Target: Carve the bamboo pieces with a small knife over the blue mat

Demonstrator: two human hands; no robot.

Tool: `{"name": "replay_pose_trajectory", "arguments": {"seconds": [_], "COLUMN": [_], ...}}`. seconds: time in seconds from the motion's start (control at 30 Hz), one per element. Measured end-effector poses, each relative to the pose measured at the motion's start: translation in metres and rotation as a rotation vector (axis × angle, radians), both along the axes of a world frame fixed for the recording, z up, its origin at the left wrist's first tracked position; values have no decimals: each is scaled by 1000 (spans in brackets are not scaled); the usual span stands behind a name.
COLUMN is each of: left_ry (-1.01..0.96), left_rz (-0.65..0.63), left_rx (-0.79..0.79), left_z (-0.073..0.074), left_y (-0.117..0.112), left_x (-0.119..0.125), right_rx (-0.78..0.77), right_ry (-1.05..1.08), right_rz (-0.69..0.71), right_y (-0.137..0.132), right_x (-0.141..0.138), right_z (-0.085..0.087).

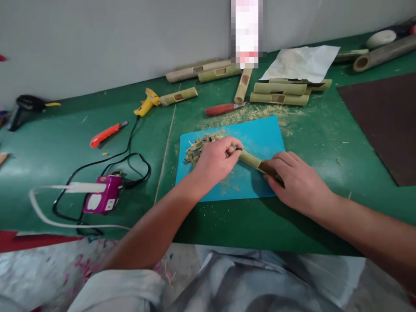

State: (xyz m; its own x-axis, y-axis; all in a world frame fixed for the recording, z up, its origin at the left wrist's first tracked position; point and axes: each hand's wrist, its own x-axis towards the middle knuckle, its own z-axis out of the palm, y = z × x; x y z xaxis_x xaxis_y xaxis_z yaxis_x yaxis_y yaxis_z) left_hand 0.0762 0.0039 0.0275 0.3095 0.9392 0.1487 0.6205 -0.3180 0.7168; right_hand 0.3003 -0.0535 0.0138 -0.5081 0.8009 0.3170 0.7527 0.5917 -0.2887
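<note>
A short green bamboo tube with a cut-out opening in its side is held at a slant over a blue sheet. Closed around its near right end is my right hand, with the thumb below and the fingers over the top. My left hand has its fingers curled and pinched at the tube's other end; a small dark bit shows at the fingertips, too small to name. Beside and partly behind that hand, a pile of bamboo chips lies on the blue sheet.
Beyond the sheet lie a red-handled knife, notched bamboo tubes and white paper. To the left are an orange utility knife, a yellow glue gun, a purple power strip and looping cords. A dark board lies right.
</note>
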Motion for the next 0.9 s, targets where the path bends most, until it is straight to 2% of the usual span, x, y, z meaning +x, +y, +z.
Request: {"name": "replay_pose_trajectory", "arguments": {"seconds": [0.1,0.27,0.47,0.63,0.8,0.9], "left_ry": [6,8,18,18,11,-47], "left_rz": [-3,-27,-10,-37,-25,31], "left_rx": [34,16,86,62,140,172], "left_z": [0,1,-1,-1,-4,-2], "left_y": [2,2,4,0,3,7], "left_x": [1,0,2,1,1,1], "right_rx": [26,-21,63,1,16,12], "right_ry": [-50,10,-33,23,-30,-46], "right_rz": [16,-14,33,-2,14,2], "right_y": [-1,0,-1,0,-1,-1], "right_x": [-1,0,-2,1,0,-1], "right_z": [1,1,2,0,0,0]}}
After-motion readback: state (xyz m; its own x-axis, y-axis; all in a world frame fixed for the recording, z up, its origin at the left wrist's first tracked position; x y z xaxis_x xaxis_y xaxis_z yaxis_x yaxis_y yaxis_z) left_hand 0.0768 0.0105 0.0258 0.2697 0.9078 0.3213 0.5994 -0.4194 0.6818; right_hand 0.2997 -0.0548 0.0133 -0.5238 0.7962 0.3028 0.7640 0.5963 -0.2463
